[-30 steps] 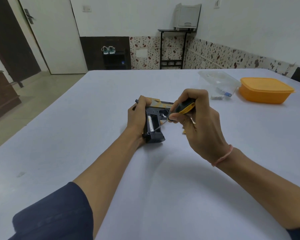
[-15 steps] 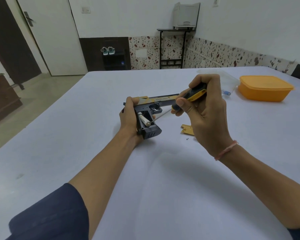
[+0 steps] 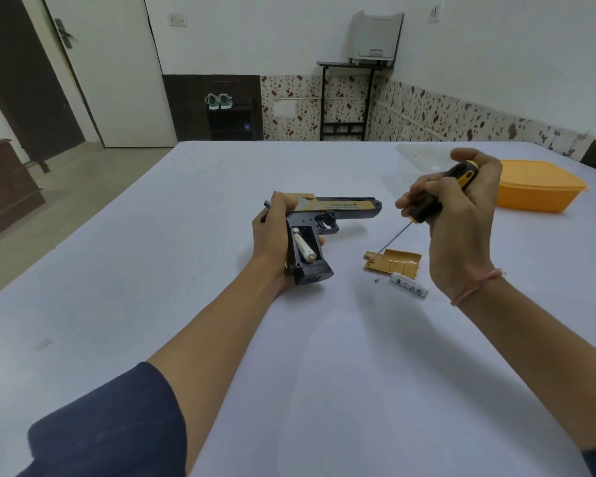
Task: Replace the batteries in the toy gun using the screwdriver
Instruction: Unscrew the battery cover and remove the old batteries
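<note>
Pale cloth covered the wide counter (image 3: 152,304), with a white door (image 3: 111,70) at upper left and a printer (image 3: 375,37) on a stand against the back wall. One toy gun (image 3: 341,210) sat at frame centre with its handle compartment open, the left grip (image 3: 272,235) curled round the handle's rear. Two batteries showed: one battery (image 3: 305,251) tilted inside the compartment, one loose battery (image 3: 410,285) lower right of it, beside one tan cover (image 3: 396,261) and one tiny screw (image 3: 376,280). The right grip (image 3: 461,228) closed round one screwdriver (image 3: 424,211), its tip over the cover. One orange box (image 3: 537,187) and one clear tub (image 3: 424,154) sat at right, the tub partly hidden behind that grip.
</note>
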